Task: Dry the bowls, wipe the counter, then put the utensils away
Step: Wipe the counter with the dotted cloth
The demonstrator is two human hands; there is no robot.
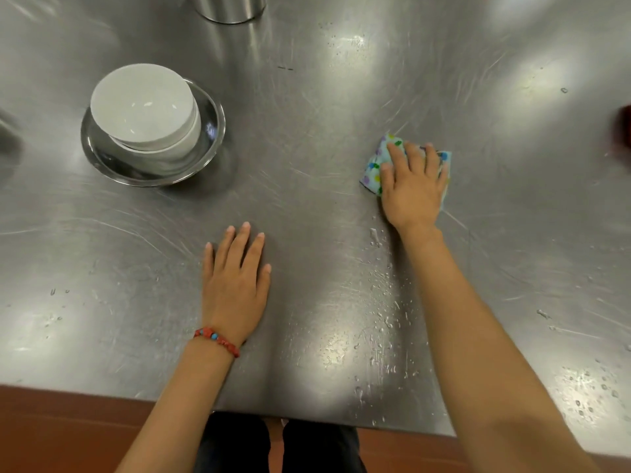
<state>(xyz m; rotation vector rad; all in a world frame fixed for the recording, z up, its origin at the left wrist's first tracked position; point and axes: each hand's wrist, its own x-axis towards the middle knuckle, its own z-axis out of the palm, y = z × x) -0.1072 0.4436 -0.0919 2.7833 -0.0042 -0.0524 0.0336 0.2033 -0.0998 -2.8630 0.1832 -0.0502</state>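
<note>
Bowls (pixel 146 110) sit stacked toward the far left part of the steel surface (pixel 307 114): white ones nested one inside another, standing upright in a wider, shallow metal bowl (pixel 208 131) whose rim shows all around them. How many white ones make up the stack cannot be told.

On the right side of the surface, a folded cloth (pixel 375 165), light blue with coloured dots, lies flat under the right hand (pixel 411 180). That hand presses down on it palm-first with the fingers spread forward over the fabric; the grip is a flat press rather than a clench, and the cloth's left and far right edges stick out from beneath the hand. The right forearm stretches out from the near right edge.

The left hand (pixel 235 285) rests flat on the bare surface near the middle, closer to the near edge, fingers extended and slightly apart, holding nothing. A red beaded bracelet (pixel 216 340) with a blue bead circles its wrist.

Water droplets (pixel 382 322) speckle the surface between the two arms and again toward the near right corner. At the far edge, near the middle, the base of a cylindrical metal container (pixel 232 8) stands, cut off by the frame. A dark red blurred object (pixel 623 131) shows at the right edge; what it is cannot be told. Below the near edge, reddish-brown floor (pixel 68 431) and dark trousers (pixel 235 442) are visible.
</note>
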